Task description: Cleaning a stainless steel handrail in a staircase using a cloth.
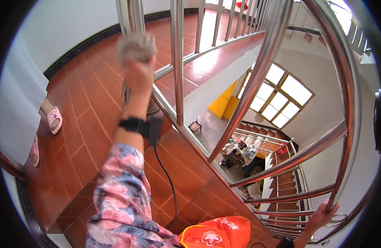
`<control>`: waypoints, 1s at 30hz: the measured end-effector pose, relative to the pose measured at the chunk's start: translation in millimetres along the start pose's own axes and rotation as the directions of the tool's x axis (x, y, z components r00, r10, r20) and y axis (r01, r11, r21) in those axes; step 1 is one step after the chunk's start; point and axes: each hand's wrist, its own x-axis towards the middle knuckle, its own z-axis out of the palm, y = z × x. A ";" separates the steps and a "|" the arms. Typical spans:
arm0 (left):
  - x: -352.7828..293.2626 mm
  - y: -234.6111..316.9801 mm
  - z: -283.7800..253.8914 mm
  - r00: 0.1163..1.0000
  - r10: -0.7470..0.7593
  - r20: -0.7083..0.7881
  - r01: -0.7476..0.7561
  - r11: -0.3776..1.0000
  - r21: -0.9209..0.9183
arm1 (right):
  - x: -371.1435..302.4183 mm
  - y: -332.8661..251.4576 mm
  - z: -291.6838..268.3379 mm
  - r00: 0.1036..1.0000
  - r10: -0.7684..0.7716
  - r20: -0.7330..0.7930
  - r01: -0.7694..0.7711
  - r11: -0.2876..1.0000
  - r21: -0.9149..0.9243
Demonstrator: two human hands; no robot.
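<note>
My left hand reaches forward, closed around a bunched grey-brown cloth. The cloth is pressed against a thick stainless steel post of the stair railing, and both hand and cloth are blurred by motion. At the lower right my right hand is wrapped round the curved metal handrail. A black strap with a small box and a cable circles my left wrist. My left arm wears a floral sleeve. Below my chest shows a red apron with yellow edging.
At the left stands another person in a pale garment and pink slippers. Red-brown tiled floor and steps lie under me. Past the metal bars, the stairwell drops to a lower floor with a stool and piled items.
</note>
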 end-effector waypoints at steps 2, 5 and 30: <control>-27.5 -0.1 0.3 1.000 0.002 -0.004 -0.002 0.998 -0.068 | -3.3 -3.5 4.2 0.999 -0.019 -0.028 0.020 1.000 0.021; -51.5 -16.8 -5.0 0.836 -0.531 0.140 0.548 0.791 -0.274 | -4.5 -13.7 8.6 0.996 -0.008 -0.092 0.010 1.000 0.017; -120.0 -58.3 -50.7 0.538 -0.243 0.807 0.361 0.932 0.040 | -2.0 -29.0 3.6 0.997 -0.044 -0.065 0.047 0.997 0.060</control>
